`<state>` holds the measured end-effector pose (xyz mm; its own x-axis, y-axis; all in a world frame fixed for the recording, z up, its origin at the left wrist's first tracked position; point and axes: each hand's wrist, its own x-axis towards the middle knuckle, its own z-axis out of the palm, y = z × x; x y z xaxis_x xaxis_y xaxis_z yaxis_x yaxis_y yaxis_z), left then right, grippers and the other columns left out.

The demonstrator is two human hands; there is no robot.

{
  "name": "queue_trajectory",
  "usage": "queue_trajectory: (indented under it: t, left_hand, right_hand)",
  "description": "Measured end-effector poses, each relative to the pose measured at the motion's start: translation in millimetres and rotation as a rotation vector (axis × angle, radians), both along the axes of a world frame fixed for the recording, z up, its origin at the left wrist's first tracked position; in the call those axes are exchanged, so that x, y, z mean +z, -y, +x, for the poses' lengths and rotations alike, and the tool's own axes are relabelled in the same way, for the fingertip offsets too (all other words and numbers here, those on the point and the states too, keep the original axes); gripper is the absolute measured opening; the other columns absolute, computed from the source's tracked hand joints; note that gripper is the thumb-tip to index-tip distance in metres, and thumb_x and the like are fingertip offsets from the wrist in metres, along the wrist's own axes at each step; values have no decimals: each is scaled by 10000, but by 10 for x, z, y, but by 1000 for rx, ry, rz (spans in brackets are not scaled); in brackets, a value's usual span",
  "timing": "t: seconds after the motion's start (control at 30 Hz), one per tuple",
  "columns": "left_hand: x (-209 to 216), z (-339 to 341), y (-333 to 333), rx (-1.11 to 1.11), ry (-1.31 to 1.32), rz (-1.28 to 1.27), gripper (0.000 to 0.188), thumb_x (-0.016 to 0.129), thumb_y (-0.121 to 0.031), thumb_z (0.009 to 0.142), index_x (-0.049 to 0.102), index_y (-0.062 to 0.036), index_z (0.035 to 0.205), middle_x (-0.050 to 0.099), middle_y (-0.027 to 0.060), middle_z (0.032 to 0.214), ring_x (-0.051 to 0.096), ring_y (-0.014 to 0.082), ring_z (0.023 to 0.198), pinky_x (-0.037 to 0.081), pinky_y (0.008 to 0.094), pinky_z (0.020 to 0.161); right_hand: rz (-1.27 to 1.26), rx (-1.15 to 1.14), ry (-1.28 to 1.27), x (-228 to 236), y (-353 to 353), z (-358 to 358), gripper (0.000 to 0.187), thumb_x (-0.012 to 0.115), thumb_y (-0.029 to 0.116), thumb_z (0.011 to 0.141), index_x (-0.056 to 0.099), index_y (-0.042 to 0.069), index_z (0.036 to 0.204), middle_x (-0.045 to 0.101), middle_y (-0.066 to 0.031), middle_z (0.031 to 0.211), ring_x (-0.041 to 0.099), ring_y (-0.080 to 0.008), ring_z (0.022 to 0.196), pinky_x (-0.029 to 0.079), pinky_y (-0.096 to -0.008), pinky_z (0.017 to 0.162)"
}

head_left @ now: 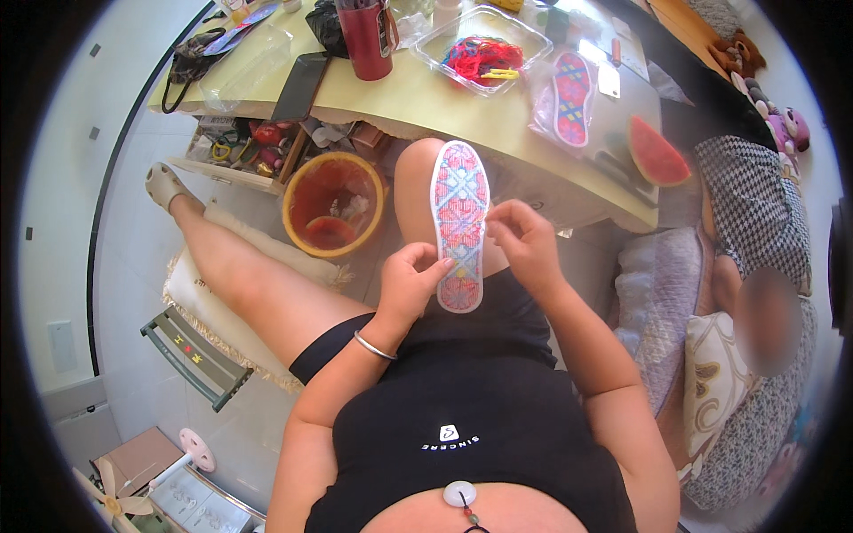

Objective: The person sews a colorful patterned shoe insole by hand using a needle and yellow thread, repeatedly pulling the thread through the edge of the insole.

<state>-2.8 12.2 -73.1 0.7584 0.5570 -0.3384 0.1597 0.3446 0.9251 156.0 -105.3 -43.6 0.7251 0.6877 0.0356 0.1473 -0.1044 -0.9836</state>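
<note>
An embroidered shoe insole with a white rim and a pink, red and blue cross-stitch pattern lies upright over my raised thigh. Its lower left edge is pinched by my left hand, the thumb resting on the stitched face. At the insole's right edge, about mid-length, my right hand has thumb and forefinger pressed together. Whatever those fingertips hold is too small to make out. A second patterned insole rests on the table in a clear plastic bag.
On the table are a clear tray with red thread, a dark red tumbler, a phone and a watermelon slice. An orange bucket, an open drawer and a small stool stand lower. Someone lies at right.
</note>
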Motion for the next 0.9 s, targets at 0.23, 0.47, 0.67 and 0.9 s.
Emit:
queue_trajectory:
  t: [0.23, 0.47, 0.67, 0.9]
  left_hand:
    - [-91, 58, -29, 28, -77, 22, 128, 716, -77, 844, 634, 5, 787, 643, 21, 693, 539, 45, 579, 410, 207, 508]
    - [-92, 72, -29, 16, -66, -76, 138, 713, -107, 862, 610, -40, 798, 617, 6, 689, 519, 48, 529, 417, 185, 492]
    - [-96, 70, -49, 2, -57, -59, 133, 715, -93, 854, 608, -42, 794, 617, 0, 679, 521, 49, 529, 414, 185, 493]
    - [-70, 102, -117, -38, -84, -33, 156, 717, -82, 847, 607, -24, 753, 621, 24, 664, 533, 66, 519, 416, 202, 481]
  right_hand:
    - [-110, 9, 466, 21, -62, -48, 36, 680, 36, 789, 669, 33, 823, 627, -107, 805, 627, -291, 746, 505, -369, 653]
    - [-113, 8, 643, -50, -130, -47, 24, 681, 36, 770, 667, 43, 788, 621, -114, 764, 617, -319, 731, 499, -397, 651]
    - [-91, 7, 640, -117, -153, -50, 23, 675, 19, 769, 662, 35, 779, 600, -115, 729, 601, -320, 697, 489, -405, 636]
    - [-34, 6, 661, -193, -186, -20, 33, 675, -1, 774, 667, 31, 773, 607, -116, 725, 602, -311, 679, 488, -393, 620]
